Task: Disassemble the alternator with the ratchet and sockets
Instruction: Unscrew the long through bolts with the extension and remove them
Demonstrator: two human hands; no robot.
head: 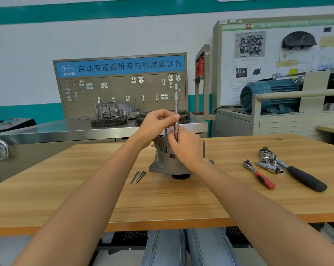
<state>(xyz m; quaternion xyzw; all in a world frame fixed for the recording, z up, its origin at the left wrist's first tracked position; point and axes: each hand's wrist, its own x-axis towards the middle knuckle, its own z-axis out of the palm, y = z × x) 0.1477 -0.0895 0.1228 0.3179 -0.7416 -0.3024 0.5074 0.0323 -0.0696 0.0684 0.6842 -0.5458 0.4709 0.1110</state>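
Two hands meet over the alternator [165, 160], which stands near the middle of the wooden table [104, 198], pulley end down and slotted housing up, its long axis vertical. The left hand [155, 124] pinches an extension bar [176, 104] that rises straight up from the top of the housing; the right hand [185, 145] curls round the bar's lower end, hiding whatever socket sits there. A thin rod, probably a long bolt, shows just beside the bar.

Likely trouble: if the bar leans off vertical, the socket could slip and round the bolt head. The alternator, balanced on its narrow pulley, might tip. Two loose bolts [137, 176] could roll away. Both ratchets [277, 167] lie unused, well apart.
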